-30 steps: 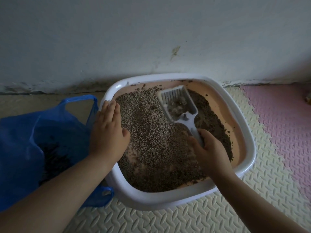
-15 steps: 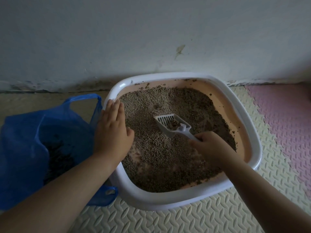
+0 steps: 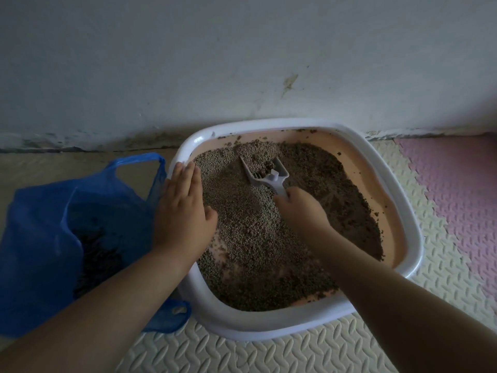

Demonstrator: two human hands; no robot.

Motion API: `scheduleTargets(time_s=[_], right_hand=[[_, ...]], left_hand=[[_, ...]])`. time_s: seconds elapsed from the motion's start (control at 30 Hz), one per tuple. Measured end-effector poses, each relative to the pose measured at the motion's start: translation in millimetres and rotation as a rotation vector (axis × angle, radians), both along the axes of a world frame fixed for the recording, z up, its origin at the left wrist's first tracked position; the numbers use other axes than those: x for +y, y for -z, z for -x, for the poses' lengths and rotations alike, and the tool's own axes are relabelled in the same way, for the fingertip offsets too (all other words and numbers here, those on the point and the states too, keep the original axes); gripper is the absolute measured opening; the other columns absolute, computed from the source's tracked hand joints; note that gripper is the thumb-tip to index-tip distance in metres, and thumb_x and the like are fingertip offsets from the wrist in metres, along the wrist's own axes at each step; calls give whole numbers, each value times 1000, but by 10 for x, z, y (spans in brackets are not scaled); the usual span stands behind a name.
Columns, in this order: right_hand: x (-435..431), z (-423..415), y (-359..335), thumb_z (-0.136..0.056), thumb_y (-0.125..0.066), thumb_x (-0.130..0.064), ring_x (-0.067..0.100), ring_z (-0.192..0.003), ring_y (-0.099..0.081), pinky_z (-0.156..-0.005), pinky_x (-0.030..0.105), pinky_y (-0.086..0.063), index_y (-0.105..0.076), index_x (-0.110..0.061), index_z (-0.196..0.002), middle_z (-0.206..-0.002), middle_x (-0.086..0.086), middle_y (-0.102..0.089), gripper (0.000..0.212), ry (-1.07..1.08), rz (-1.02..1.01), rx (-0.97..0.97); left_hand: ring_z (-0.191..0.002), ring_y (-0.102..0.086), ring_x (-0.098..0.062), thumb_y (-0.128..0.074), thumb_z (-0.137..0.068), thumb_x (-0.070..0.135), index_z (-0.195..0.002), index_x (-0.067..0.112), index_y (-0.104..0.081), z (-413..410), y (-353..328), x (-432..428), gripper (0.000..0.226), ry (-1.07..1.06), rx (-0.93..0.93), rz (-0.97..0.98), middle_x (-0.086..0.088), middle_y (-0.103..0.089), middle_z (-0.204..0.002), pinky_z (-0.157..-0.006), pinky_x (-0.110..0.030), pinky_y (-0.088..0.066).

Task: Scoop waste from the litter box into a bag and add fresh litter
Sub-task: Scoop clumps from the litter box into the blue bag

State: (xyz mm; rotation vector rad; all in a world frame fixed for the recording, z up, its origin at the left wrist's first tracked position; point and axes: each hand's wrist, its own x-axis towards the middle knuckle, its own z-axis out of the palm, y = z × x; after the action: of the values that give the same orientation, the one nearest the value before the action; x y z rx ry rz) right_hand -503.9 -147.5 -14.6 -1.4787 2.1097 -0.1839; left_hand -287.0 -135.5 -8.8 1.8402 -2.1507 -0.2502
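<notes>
A white-rimmed litter box (image 3: 403, 200) with a peach inside stands on the floor against the wall, holding grey-brown litter (image 3: 247, 227). My right hand (image 3: 301, 208) grips the handle of a pale slotted scoop (image 3: 265, 172), whose blade digs into the litter at the back of the box, with a dark clump in it. My left hand (image 3: 180, 211) rests flat with straight fingers on the box's left rim. A blue plastic bag (image 3: 40, 238) lies open to the left of the box, dark waste visible inside.
A grey-white wall (image 3: 242, 63) rises right behind the box. The floor is cream textured foam mat (image 3: 242, 354), with a pink mat section (image 3: 457, 189) to the right.
The scoop came down from its raised position and moved toward the back of the box, pushing into the litter. My left hand stayed on the rim.
</notes>
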Motion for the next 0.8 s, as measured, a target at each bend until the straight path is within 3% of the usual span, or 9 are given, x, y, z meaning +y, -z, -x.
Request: scheduleTargets(time_s=[0.13, 0.3, 0.43, 0.63, 0.8], right_hand=[[274, -28, -35, -99, -42, -41, 15, -55, -46, -47, 26, -30, -53, -17, -88, -70, -1, -53, 29, -21, 83, -34], [583, 181, -244, -96, -46, -42, 14, -58, -52, -52, 35, -42, -49, -22, -92, -69, -3, -56, 20, -104, 252, 35], [735, 246, -318, -95, -51, -40, 11, -56, -52, -52, 35, -42, -50, -25, -92, -65, -6, -55, 15, -70, 325, 16], [837, 251, -336, -93, -53, -40, 10, -52, -53, -49, 35, -42, -53, -26, -93, -62, -5, -55, 14, -67, 361, -9], [854, 238, -338, -91, -50, -44, 14, -55, -58, -53, 43, -50, -54, -26, -93, -64, -5, -58, 18, -43, 354, -52]], left_hand=[[-147, -3, -20, -51, -89, 22, -150, 5, -19, 0, 2, 4, 71, 2, 9, -1, -8, -12, -159, -114, -28, 4], [-147, -4, -21, -54, -89, 22, -150, 4, -20, -13, 20, -9, 71, 17, 25, 3, -9, -14, -158, -115, -29, 3], [-146, -8, -23, -56, -88, 19, -148, 2, -23, -15, 26, -11, 71, 18, 43, -3, -10, -18, -157, -117, -34, -3], [-146, -10, -23, -56, -87, 20, -148, 2, -25, -20, 27, -13, 71, 19, 27, 5, -11, -20, -157, -116, -32, -2], [-146, -7, -22, -54, -89, 23, -149, 3, -22, -16, 25, -10, 71, 16, 25, 9, -10, -17, -158, -116, -31, 0]])
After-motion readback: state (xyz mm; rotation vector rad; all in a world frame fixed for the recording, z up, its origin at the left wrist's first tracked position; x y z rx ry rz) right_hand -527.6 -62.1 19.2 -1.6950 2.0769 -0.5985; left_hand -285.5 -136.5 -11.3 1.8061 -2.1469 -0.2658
